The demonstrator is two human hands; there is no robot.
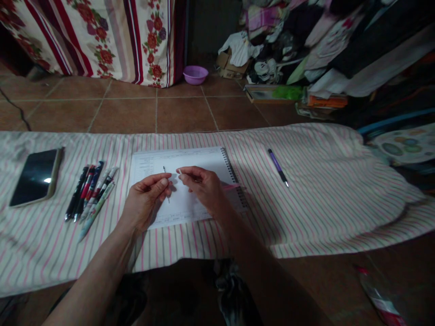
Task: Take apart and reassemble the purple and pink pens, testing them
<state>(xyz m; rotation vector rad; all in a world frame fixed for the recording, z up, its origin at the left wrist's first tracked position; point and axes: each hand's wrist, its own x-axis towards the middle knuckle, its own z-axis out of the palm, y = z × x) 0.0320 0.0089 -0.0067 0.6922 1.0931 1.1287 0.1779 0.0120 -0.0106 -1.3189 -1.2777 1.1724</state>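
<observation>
My left hand (149,190) is closed in a pinch over an open spiral notebook (193,156). A thin dark-tipped pen refill (164,169) runs behind its fingertips, showing above and below them. Close by on the right, my right hand (202,181) pinches a small whitish piece (179,171), too small to name. The two sets of fingertips are a short gap apart. Partly hidden under my right hand, a pink pen-like piece (233,186) lies across the notebook near its spiral binding.
Several pens (90,190) lie bunched left of the notebook, beside a phone (36,176). A purple and black pen (277,167) rests to the right on the striped cloth (322,194). Beyond are a purple basin (195,75) and piled clothes; a bottle (380,296) lies low at right.
</observation>
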